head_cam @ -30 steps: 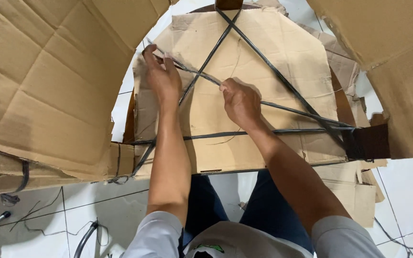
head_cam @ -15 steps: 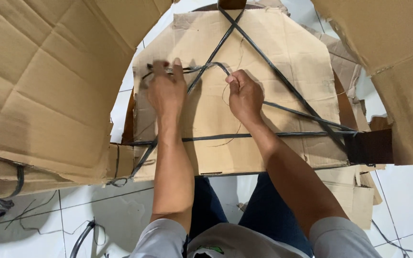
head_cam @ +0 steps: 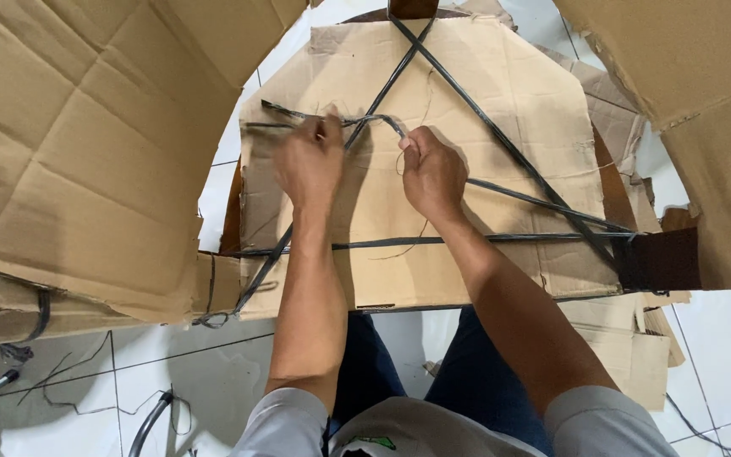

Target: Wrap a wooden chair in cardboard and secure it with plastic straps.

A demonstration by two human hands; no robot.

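Both hands gripped a black strap over the cardboard bundle. Left hand fisted on it; right hand pinched it nearby.

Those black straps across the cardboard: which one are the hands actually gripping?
The loose strap at the top of the cardboard bundle, pinched between left hand and right hand. The other straps lie taut and untouched.

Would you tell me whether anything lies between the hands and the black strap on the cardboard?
Nothing visible does: the left hand and right hand both grip the strap directly, atop the cardboard.
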